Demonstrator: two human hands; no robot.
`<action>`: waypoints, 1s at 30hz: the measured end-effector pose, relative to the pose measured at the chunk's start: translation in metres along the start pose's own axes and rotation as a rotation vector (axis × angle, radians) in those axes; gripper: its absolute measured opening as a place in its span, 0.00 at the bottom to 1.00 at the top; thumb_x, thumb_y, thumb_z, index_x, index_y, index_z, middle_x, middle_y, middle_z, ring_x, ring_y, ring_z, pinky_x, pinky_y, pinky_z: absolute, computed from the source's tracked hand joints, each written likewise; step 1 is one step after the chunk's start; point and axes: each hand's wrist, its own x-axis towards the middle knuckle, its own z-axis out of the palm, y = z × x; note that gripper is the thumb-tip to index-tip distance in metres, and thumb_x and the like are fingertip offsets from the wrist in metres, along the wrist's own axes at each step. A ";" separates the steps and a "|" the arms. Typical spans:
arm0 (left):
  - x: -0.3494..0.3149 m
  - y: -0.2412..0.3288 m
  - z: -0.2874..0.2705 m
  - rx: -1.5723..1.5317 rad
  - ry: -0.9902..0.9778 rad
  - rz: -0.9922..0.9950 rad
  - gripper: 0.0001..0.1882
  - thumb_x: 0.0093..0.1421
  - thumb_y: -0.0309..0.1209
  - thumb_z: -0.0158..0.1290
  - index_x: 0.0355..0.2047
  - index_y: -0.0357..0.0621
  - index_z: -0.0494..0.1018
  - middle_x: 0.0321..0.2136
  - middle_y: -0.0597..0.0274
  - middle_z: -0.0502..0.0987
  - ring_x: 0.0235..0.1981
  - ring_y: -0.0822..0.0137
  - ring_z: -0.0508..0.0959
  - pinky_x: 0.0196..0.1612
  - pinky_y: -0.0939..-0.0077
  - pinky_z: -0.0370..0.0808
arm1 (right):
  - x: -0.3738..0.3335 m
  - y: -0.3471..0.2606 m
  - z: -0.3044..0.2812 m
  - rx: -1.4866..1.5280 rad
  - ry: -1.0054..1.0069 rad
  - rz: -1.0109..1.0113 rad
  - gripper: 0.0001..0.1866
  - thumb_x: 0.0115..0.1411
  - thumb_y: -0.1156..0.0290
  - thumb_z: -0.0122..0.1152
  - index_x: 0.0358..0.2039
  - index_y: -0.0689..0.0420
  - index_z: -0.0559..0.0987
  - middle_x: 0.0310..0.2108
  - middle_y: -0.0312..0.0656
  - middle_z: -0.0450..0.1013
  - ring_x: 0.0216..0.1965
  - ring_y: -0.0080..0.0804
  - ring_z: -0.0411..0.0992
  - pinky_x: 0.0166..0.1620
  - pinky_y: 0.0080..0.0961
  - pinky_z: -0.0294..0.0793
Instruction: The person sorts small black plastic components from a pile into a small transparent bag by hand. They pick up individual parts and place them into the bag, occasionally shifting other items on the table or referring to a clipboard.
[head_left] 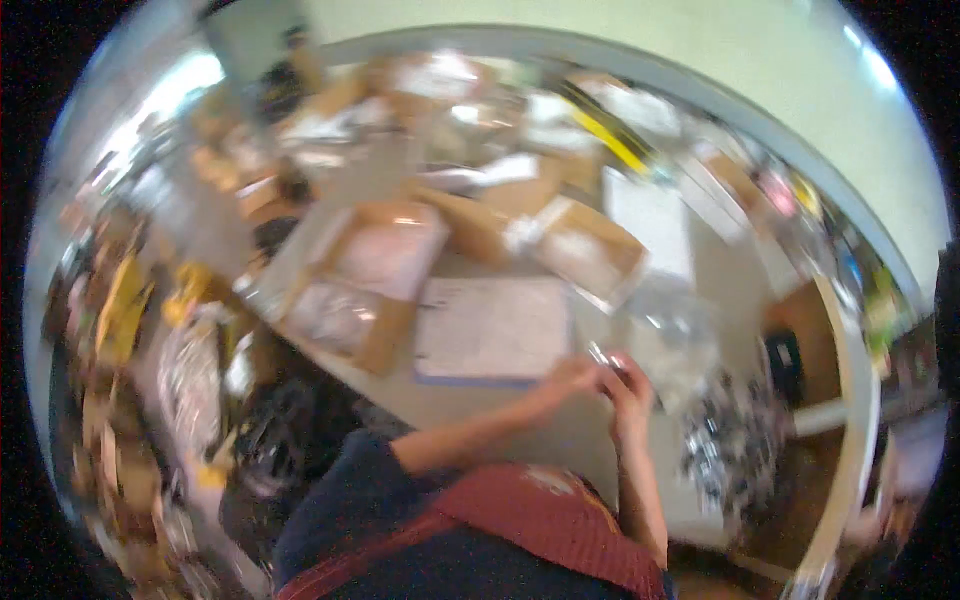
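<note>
My left hand (574, 379) and my right hand (628, 388) meet over the table, just off the right corner of a pale sheet with a blue lower edge (495, 330). Between their closed fingertips is a small shiny piece (601, 354), silvery and blurred; its exact kind does not show. The right hand's fingers curl round it, and the left fingers pinch in from the side. A clear plastic bag (672, 335) lies just beyond the right hand. To its right sits a heap of small silvery metal parts (712, 445).
An open cardboard box with pinkish plastic-wrapped contents (395, 250) stands left of the sheet. A smaller carton (590, 250) lies behind it. Boxes and wrapped packages crowd the far side, crossed by a yellow-and-black strip (610, 128). A wooden-edged compartment (815, 340) rises at right.
</note>
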 end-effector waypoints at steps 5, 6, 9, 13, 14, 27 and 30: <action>-0.032 -0.043 0.008 0.589 0.571 0.541 0.20 0.58 0.36 0.59 0.48 0.38 0.75 0.36 0.50 0.81 0.41 0.54 0.80 0.45 0.63 0.74 | -0.007 0.060 -0.039 -0.892 -0.074 -0.659 0.04 0.57 0.78 0.63 0.34 0.62 0.80 0.26 0.37 0.74 0.28 0.23 0.69 0.31 0.23 0.69; -0.033 -0.036 0.005 0.608 0.604 0.548 0.20 0.58 0.36 0.59 0.48 0.38 0.75 0.36 0.50 0.81 0.41 0.54 0.80 0.45 0.63 0.74 | -0.009 0.066 -0.043 -0.887 -0.107 -0.595 0.06 0.56 0.80 0.63 0.36 0.62 0.80 0.27 0.39 0.74 0.29 0.24 0.70 0.32 0.24 0.70; -0.045 -0.022 0.008 0.310 0.210 -0.082 0.19 0.55 0.32 0.60 0.47 0.42 0.74 0.33 0.50 0.81 0.36 0.53 0.81 0.40 0.59 0.75 | -0.029 0.058 -0.032 -0.841 -0.139 -0.502 0.10 0.55 0.83 0.62 0.39 0.62 0.78 0.29 0.41 0.75 0.31 0.24 0.72 0.34 0.25 0.73; -0.034 -0.034 0.011 0.491 0.131 0.028 0.11 0.55 0.32 0.58 0.36 0.41 0.77 0.28 0.47 0.79 0.31 0.47 0.80 0.37 0.55 0.75 | -0.026 0.071 -0.062 -0.609 -0.028 -0.273 0.16 0.55 0.85 0.62 0.45 0.63 0.74 0.30 0.43 0.75 0.30 0.25 0.74 0.35 0.23 0.75; -0.031 -0.022 0.018 0.549 0.007 0.021 0.09 0.55 0.32 0.57 0.33 0.41 0.77 0.27 0.45 0.79 0.31 0.45 0.79 0.36 0.55 0.74 | -0.029 0.071 -0.068 -0.609 -0.020 -0.282 0.16 0.55 0.85 0.62 0.45 0.63 0.74 0.30 0.43 0.75 0.30 0.25 0.74 0.35 0.23 0.75; -0.041 -0.003 0.030 0.381 0.040 0.017 0.10 0.53 0.36 0.60 0.30 0.43 0.75 0.27 0.49 0.78 0.31 0.49 0.79 0.34 0.57 0.73 | -0.072 0.028 -0.046 -0.334 -0.231 0.220 0.23 0.53 0.85 0.64 0.50 0.61 0.73 0.36 0.40 0.75 0.36 0.30 0.75 0.40 0.30 0.77; -0.036 -0.027 0.036 0.142 0.096 0.207 0.13 0.54 0.38 0.61 0.28 0.42 0.73 0.25 0.51 0.76 0.28 0.51 0.77 0.32 0.57 0.71 | -0.073 0.041 -0.053 -0.122 -0.094 0.300 0.26 0.52 0.85 0.63 0.53 0.61 0.71 0.40 0.41 0.75 0.38 0.30 0.75 0.41 0.30 0.77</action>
